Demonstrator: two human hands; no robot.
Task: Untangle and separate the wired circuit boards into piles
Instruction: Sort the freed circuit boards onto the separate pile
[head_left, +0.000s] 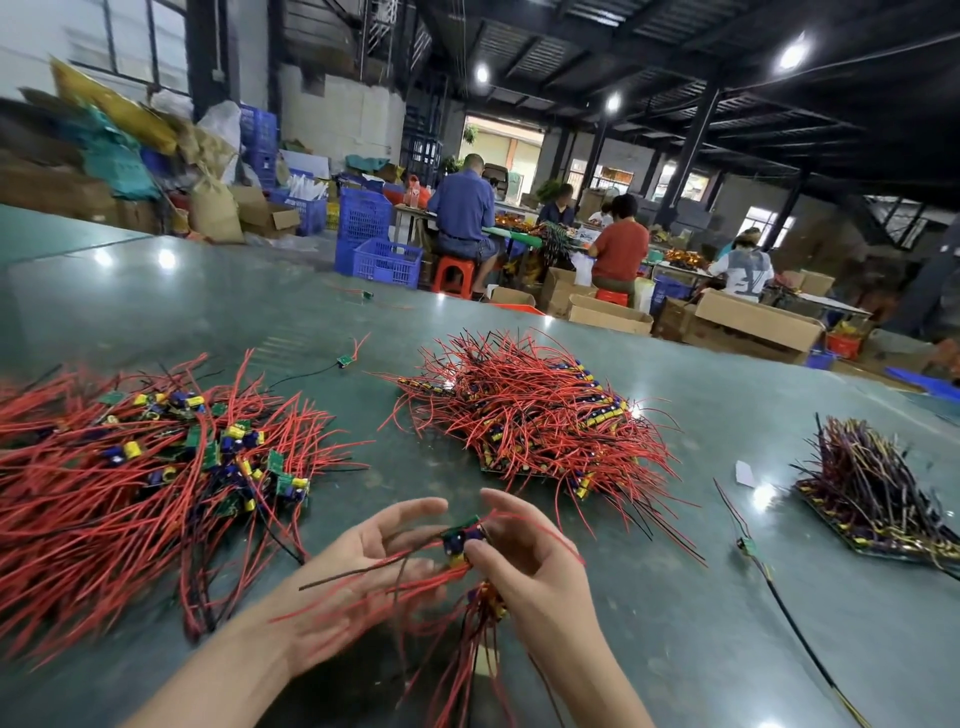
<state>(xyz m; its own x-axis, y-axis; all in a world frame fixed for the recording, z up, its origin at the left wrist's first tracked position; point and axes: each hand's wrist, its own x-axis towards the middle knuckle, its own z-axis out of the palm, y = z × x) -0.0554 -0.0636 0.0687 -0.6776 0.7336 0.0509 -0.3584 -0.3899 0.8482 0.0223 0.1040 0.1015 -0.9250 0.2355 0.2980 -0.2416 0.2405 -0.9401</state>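
A big tangled heap of red-wired circuit boards (135, 467) with green boards and yellow-blue capacitors lies at the left on the green table (675, 649). A tidier pile of red-wired boards (535, 415) sits in the middle. My right hand (524, 561) pinches a small bunch of wired boards (460, 543) near the table's front, its red and black wires hanging down and across. My left hand (358, 566) is spread flat, palm up, under those wires, fingers straight.
A pile of dark yellow-and-purple wired boards (872, 499) lies at the right, a single board with a black wire (748, 545) before it, a white scrap (745, 474) nearby. Stray boards (344, 359) lie farther back. Beyond the table, people sit among boxes and blue crates.
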